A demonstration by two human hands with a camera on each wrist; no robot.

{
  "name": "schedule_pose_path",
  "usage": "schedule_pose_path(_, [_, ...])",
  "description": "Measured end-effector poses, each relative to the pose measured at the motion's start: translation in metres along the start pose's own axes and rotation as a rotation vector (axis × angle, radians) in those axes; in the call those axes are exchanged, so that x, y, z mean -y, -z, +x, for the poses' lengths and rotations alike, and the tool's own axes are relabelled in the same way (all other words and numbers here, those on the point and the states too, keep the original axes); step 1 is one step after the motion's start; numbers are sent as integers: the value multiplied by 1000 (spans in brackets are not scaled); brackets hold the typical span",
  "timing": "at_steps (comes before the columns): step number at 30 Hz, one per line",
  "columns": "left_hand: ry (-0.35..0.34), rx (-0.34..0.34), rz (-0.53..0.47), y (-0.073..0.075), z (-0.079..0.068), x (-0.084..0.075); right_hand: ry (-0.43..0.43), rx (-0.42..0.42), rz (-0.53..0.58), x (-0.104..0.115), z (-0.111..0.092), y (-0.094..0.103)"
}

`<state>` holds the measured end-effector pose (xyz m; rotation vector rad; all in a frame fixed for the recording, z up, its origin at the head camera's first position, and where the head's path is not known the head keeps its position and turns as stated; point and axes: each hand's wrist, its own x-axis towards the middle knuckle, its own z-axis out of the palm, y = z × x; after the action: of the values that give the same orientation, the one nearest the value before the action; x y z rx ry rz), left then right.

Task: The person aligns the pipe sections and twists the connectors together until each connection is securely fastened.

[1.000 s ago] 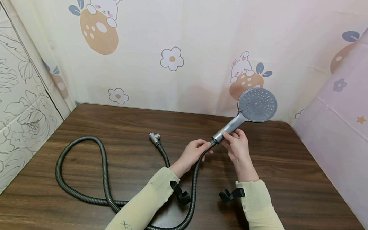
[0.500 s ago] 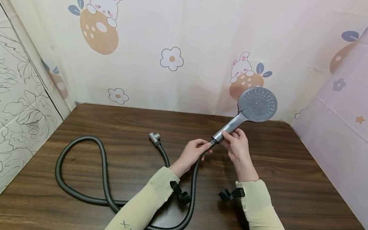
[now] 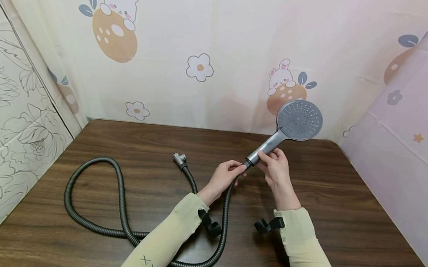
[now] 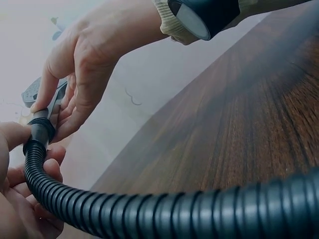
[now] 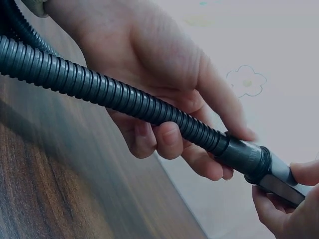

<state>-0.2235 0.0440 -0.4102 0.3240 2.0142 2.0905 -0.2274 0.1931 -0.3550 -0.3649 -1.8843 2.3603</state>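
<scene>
A silver shower head (image 3: 299, 120) with a round, nozzle-dotted face is raised above the far right part of the table, tilted up to the right. My right hand (image 3: 277, 177) pinches the lower end of its handle (image 3: 267, 147) between thumb and fingers. Just below, my left hand (image 3: 221, 181) grips the dark end fitting (image 5: 241, 154) of a ribbed shower hose (image 3: 226, 214). In the right wrist view the fitting meets the handle's end; whether it is fully tight I cannot tell. The left wrist view shows both hands close together around this joint.
The hose crosses itself and loops across the left of the brown wooden table (image 3: 339, 237), partly under the left sleeve (image 3: 168, 236). Its other end, a silver connector (image 3: 179, 160), lies near the middle. A patterned curtain (image 3: 240, 42) hangs behind the table.
Hardly anything differs. Both hands keep their places on the hose fitting and the handle, with at most a slight shift of the left fingers.
</scene>
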Motion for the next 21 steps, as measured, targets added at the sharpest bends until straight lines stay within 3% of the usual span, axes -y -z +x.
schedule_pose_path(11, [3,-3,67,-1,0,1,0,3,5,0,-2,0])
schedule_pose_path(18, [29,15,69,-1,-18,-28,10,6,25,0,-2,-1])
schedule_pose_path(21, [32,23,62,-1,-19,-30,10,6,29,0,-1,0])
